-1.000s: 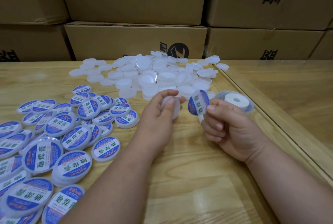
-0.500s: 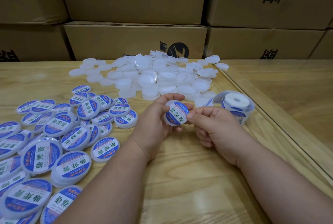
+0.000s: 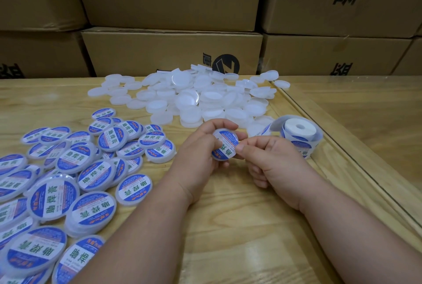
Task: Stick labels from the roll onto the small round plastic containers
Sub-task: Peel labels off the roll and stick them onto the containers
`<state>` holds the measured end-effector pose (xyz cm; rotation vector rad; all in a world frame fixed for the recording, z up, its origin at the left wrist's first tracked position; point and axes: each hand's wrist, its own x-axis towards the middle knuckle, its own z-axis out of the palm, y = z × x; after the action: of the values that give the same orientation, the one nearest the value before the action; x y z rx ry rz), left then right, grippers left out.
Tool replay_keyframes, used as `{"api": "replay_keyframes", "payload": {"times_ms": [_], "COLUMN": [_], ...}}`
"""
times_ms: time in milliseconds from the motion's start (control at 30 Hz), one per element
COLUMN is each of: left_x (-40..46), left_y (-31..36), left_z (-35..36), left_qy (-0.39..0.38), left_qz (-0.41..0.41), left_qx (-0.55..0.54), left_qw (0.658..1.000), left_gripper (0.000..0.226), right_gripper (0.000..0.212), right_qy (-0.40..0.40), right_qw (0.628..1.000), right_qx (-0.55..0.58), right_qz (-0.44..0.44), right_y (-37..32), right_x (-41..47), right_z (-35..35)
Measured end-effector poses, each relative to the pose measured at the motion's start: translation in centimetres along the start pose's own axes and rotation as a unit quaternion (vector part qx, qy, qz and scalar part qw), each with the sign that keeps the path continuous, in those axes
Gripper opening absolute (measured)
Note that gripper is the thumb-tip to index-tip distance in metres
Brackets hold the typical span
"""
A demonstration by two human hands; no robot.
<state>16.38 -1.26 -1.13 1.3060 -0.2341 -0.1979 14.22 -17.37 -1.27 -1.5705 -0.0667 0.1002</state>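
Spanning the view, a pale wooden counter (image 3: 228, 226) backs onto stacked cardboard boxes (image 3: 171, 55). Above it, the left hand (image 3: 198, 158) grips a small container (image 3: 225, 144) while the right hand (image 3: 271, 160) pinches its label. Labelled containers (image 3: 91, 169) lie left, blank containers (image 3: 194, 96) behind, label roll (image 3: 299, 132) right.

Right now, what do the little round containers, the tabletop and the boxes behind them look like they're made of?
Blank containers: likely translucent white plastic, smooth, with a slight sheen on some lids. Tabletop: light wood, or a wood-look surface, with visible grain and a glossy finish reflecting light. Boxes: brown corrugated cardboard, matte, with taped seams and black print.
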Motion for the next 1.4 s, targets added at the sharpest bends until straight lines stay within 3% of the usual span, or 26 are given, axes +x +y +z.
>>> {"api": "replay_keyframes", "payload": {"times_ms": [300,433,567,767,900,1000,1167,1300,1400], "left_x": [-0.1,0.1,-0.1,0.0,0.1,0.4,0.6,0.9,1.2], "left_y": [-0.6,-0.7,0.0,0.3,0.1,0.4,1.0,1.0,0.9], "left_z": [-0.1,-0.4,-0.3,0.1,-0.1,-0.4,-1.5,-2.3,-2.7], "left_qy": [0.054,0.082,0.124,0.178,0.177,0.182,0.211,0.220,0.230], "left_qz": [0.062,0.051,0.036,0.016,0.027,0.040,0.033,0.051,0.055], "left_qx": [0.096,0.076,0.027,0.020,0.011,-0.090,-0.314,-0.385,-0.403], "left_qw": [0.992,0.992,0.991,0.984,0.984,0.978,0.925,0.895,0.884], "left_gripper": [0.041,0.040,0.022,0.044,0.028,0.007,0.029,0.034,0.025], "right_gripper": [0.020,0.022,0.018,0.014,0.014,0.017,0.020,0.019,0.020], "right_qy": [-0.018,-0.015,-0.003,0.004,0.004,0.001,-0.002,-0.002,-0.001], "right_qw": [1.000,1.000,0.999,0.999,0.999,0.998,0.999,0.999,0.999], "right_qx": [-0.002,0.006,0.039,0.049,0.051,0.055,0.052,0.052,0.048], "right_qz": [-0.015,-0.014,-0.001,0.004,0.004,0.004,0.005,0.005,0.002], "right_y": [0.0,-0.1,-0.1,-0.1,-0.1,-0.1,-0.1,0.0,0.0], "right_x": [0.0,-0.1,0.1,0.0,0.1,0.1,0.2,0.2,0.1], "right_z": [-0.2,-0.3,-0.5,-0.4,-0.4,-0.4,-0.4,-0.4,-0.6]}}
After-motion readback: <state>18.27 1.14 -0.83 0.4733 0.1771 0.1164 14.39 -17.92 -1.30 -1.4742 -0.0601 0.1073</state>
